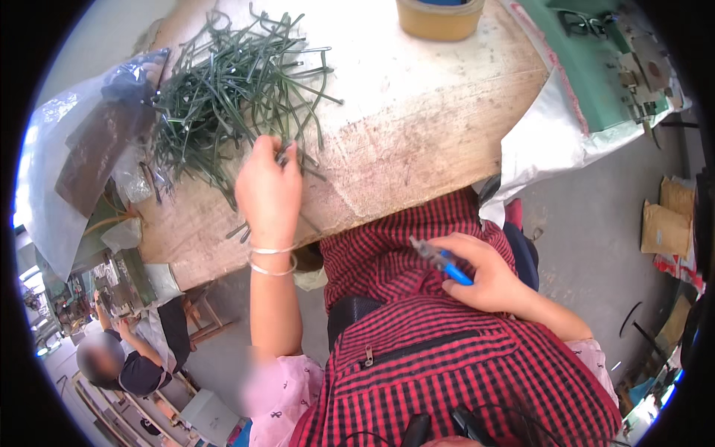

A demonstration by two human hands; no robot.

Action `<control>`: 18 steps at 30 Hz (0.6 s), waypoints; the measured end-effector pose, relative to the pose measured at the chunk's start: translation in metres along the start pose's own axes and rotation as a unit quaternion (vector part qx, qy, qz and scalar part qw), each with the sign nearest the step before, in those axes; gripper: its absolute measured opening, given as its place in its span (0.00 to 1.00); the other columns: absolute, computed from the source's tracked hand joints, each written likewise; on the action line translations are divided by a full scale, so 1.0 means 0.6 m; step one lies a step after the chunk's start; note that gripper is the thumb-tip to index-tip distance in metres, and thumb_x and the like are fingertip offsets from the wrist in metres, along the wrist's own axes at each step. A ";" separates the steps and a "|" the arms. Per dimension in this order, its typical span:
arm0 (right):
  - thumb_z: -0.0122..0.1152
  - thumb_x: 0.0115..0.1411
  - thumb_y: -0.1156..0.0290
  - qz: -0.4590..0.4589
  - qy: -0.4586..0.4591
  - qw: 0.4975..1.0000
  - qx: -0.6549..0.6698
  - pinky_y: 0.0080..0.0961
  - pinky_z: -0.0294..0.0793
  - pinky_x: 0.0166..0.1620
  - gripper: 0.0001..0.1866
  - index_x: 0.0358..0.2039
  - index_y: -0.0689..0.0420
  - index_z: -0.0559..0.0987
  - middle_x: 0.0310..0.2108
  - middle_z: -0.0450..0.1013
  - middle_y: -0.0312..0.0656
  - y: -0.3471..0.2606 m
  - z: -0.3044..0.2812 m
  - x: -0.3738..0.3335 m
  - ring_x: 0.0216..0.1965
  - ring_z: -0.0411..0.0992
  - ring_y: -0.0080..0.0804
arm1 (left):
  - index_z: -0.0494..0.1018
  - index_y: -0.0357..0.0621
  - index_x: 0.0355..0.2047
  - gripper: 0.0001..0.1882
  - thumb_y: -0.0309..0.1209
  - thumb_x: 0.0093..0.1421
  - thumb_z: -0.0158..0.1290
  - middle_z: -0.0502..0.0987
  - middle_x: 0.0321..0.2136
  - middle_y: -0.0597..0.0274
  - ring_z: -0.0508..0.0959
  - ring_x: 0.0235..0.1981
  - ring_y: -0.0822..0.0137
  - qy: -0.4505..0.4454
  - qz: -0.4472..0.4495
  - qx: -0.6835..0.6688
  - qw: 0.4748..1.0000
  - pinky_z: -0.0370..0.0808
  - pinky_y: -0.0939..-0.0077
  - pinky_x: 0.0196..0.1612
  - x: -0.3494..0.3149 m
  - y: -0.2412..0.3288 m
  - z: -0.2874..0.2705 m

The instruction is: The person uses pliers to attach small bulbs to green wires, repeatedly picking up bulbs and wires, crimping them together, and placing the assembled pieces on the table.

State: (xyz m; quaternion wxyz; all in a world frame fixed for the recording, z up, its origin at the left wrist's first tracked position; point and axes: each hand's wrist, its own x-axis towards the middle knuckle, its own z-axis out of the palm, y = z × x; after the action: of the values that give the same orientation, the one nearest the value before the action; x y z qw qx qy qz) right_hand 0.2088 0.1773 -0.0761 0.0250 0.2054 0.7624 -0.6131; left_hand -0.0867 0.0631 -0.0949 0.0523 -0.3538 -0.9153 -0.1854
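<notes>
A tangled heap of thin dark green strips (238, 89), like short cords or tubes, lies on the worktable at the far left. My left hand (269, 190) is at the heap's near edge, thumb and fingers pinched around a dark green strip, most of which the fingers hide. Over my lap, just off the table's edge, my right hand (488, 276) is closed around small pliers (439, 261) with blue handles. Their metal jaws point up and to the left, apart from the strips.
The worn wooden worktable (417, 112) carries a tan tub (441, 18) at its far side. A clear plastic bag (89, 141) hangs at the left. Right of the table stands a green machine (588, 67) over white sheeting. Another person (134, 357) works at the lower left.
</notes>
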 end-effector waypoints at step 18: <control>0.64 0.44 0.75 -0.143 0.127 0.938 -0.289 0.36 0.71 0.39 0.30 0.53 0.46 0.78 0.31 0.68 0.41 -0.093 -0.024 0.038 0.36 0.69 0.42 | 0.70 0.32 0.52 0.16 0.20 0.63 0.51 0.66 0.17 0.71 0.66 0.17 0.79 -0.243 -0.174 -0.691 0.658 0.60 0.84 0.20 -0.166 0.087 -0.111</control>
State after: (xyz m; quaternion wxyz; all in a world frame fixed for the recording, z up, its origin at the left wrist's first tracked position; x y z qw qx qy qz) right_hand 0.1721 0.1884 -0.0275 -0.1021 0.1543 0.9247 -0.3326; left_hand 0.0201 0.0112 -0.0402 -0.4649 -0.1550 -0.5483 -0.6777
